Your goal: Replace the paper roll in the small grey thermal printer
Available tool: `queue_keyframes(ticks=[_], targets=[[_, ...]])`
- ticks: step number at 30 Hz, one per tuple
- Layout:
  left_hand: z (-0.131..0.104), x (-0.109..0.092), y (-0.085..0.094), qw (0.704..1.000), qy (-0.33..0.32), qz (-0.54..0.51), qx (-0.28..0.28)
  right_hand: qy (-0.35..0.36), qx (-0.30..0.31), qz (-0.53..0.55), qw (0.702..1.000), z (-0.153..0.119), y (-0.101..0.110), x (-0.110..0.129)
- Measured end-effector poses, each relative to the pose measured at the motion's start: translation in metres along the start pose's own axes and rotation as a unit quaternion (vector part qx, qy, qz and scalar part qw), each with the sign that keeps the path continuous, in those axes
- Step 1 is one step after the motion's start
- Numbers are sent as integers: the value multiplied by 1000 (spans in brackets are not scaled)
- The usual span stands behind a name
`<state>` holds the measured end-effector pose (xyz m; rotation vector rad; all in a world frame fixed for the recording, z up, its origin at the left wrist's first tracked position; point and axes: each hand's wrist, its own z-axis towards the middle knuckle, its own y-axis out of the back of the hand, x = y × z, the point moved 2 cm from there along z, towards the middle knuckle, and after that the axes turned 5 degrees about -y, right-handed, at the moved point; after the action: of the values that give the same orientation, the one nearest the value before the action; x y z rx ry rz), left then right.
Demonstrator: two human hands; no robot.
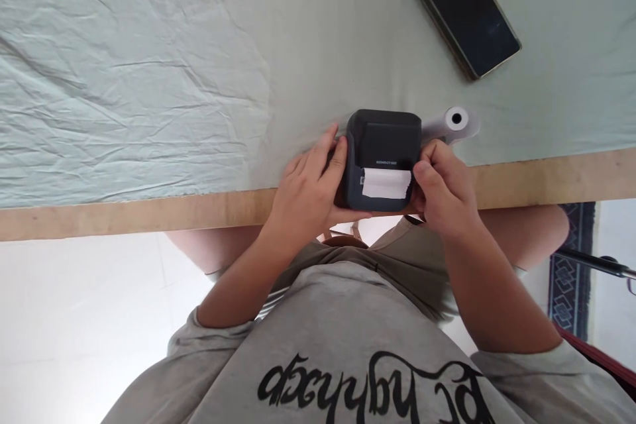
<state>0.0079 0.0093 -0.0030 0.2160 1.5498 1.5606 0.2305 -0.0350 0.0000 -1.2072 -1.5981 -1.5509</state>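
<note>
The printer (390, 136) is at the table's (238, 209) near edge, a piece of white paper (386, 183) showing on its near part. The person's left hand (309, 187) lies against its left side, fingers spread, thumb along the near edge. The right hand (446, 191) is at its right side, fingers curled; whether they pinch anything cannot be told from above. Just beyond that hand is a white roll (449, 126); farther off, to the right, a phone (468, 13) lies on the cloth (199, 99).

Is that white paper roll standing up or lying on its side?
Standing up: the white paper roll shows its round end facing up, with a dark hole in the middle.
</note>
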Motion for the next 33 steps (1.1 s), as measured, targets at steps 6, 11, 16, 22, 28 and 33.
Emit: queue_keyframes(ticks=[6, 11, 16, 22, 28, 33], targets=[[2, 2, -2, 999, 10, -29, -27, -38, 23, 41, 998, 3, 1, -3], [0, -2, 0, 1000, 12, -4, -29, -30, 18, 40, 999, 3, 0, -2], [-1, 2, 2, 998, 30, -52, -4, -61, -7, 54, 997, -1, -4, 2], [-1, 3, 3, 998, 29, -55, -3, -18, -95, -13, 995, -5, 0, 23], [0, 1, 3, 998, 19, -56, -12, 51, -152, -133, 978, 3, 15, 62], [0, 1, 3, 998, 17, -52, -18, 72, -171, -116, 976, 3, 17, 72]])
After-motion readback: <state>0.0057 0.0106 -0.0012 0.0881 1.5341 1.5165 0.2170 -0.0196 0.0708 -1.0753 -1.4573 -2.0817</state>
